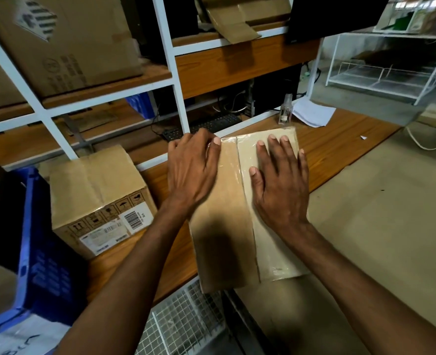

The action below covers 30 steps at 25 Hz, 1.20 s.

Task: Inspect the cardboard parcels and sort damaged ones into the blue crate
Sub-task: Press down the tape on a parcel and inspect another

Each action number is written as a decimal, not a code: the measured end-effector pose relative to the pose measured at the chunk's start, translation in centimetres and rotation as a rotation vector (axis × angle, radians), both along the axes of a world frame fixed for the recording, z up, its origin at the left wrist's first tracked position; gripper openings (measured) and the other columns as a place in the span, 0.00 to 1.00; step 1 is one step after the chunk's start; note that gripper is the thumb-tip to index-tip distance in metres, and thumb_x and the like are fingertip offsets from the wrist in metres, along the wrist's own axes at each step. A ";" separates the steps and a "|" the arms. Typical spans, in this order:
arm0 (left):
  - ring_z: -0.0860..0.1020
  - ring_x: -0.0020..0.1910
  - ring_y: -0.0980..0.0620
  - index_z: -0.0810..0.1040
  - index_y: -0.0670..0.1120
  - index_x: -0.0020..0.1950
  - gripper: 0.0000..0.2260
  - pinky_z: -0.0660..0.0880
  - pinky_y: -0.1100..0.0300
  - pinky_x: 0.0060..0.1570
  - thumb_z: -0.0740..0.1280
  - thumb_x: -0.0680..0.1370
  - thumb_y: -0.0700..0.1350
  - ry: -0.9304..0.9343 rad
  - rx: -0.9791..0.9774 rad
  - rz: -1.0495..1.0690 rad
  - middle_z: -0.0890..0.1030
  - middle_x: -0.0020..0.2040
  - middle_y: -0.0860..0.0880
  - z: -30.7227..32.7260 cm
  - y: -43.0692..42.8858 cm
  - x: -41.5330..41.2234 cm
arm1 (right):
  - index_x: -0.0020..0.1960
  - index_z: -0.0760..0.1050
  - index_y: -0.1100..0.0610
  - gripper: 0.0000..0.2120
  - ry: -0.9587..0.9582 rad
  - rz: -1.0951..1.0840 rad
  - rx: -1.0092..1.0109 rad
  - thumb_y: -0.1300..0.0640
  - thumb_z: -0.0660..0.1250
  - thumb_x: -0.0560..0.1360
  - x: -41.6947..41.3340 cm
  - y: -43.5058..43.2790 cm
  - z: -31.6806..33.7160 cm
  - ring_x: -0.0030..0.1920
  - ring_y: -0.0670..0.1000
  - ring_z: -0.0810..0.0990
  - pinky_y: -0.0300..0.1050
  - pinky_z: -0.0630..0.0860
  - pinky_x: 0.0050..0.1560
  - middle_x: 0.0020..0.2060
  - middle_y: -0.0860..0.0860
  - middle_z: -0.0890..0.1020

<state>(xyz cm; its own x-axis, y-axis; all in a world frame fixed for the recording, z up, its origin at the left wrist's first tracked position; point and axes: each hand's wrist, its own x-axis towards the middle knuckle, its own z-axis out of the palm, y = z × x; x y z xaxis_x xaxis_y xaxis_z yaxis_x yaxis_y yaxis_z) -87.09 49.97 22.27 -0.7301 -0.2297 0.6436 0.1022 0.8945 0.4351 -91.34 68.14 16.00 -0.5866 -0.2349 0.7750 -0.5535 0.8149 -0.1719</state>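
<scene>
Two bare forearms reach over the near desk (339, 139) edge to a flat taped parcel (224, 226) lying lengthwise there, its near end overhanging. The right hand (281, 185) presses flat on top, fingers spread. The left hand (191, 170) curls its fingers over the far left edge. A cardboard box (96, 190) stands left, beside the blue crate (40, 252).

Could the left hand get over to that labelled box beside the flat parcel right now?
Probably yes. The left hand rests on the flat parcel, near its left edge. The labelled box sits just left of it on the same table, with only bare wood between them.
</scene>
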 end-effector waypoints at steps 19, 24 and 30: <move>0.67 0.69 0.52 0.77 0.57 0.53 0.09 0.69 0.48 0.67 0.66 0.80 0.60 0.009 0.396 0.083 0.72 0.67 0.53 0.0 1.4 -0.5 | 0.64 0.77 0.43 0.15 -0.594 0.252 -0.844 0.56 0.62 0.80 -2.6 2.3 5.1 0.44 0.34 0.77 0.36 0.74 0.41 0.46 0.28 0.80; 0.70 0.64 0.52 0.79 0.55 0.60 0.09 0.73 0.45 0.64 0.65 0.81 0.50 0.034 0.474 0.057 0.72 0.58 0.54 -0.7 1.0 0.1 | 0.62 0.78 0.46 0.14 -0.510 0.204 -0.815 0.57 0.63 0.79 -2.5 1.8 5.5 0.38 0.42 0.78 0.47 0.74 0.40 0.43 0.39 0.82; 0.74 0.60 0.55 0.60 0.56 0.73 0.36 0.76 0.69 0.50 0.78 0.73 0.54 -0.109 0.780 0.002 0.70 0.66 0.52 -0.7 0.0 0.9 | 0.71 0.64 0.42 0.29 -0.608 0.214 -0.589 0.48 0.73 0.74 -1.3 1.8 5.5 0.50 0.47 0.79 0.36 0.71 0.41 0.56 0.45 0.80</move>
